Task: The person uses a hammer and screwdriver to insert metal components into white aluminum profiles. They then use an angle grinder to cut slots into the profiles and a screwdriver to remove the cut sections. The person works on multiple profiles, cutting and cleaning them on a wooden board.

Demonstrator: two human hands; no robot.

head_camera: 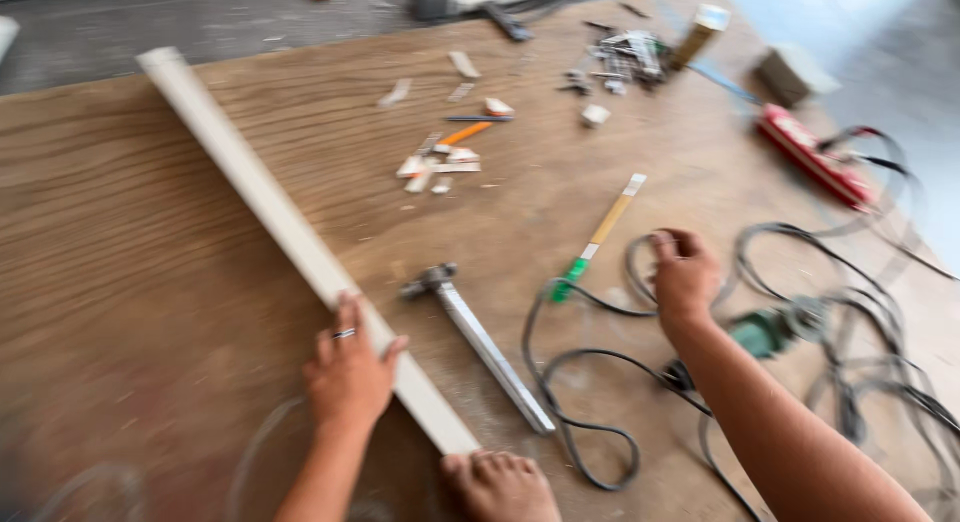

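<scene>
Small grey box (790, 74), table's far-right edge (905, 232)

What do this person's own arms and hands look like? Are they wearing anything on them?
Both arms are bare, with no sleeves and no gloves in view. The left hand wears a thin, pale band ring on one finger. The right hand shows no ring or watch that I can make out, though the picture is blurred. The bare toes of a foot show at the bottom edge.

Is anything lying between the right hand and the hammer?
Yes. A loop of black cable lies on the board between the right hand and the hammer. The left hand rests on the wood strip.
</scene>
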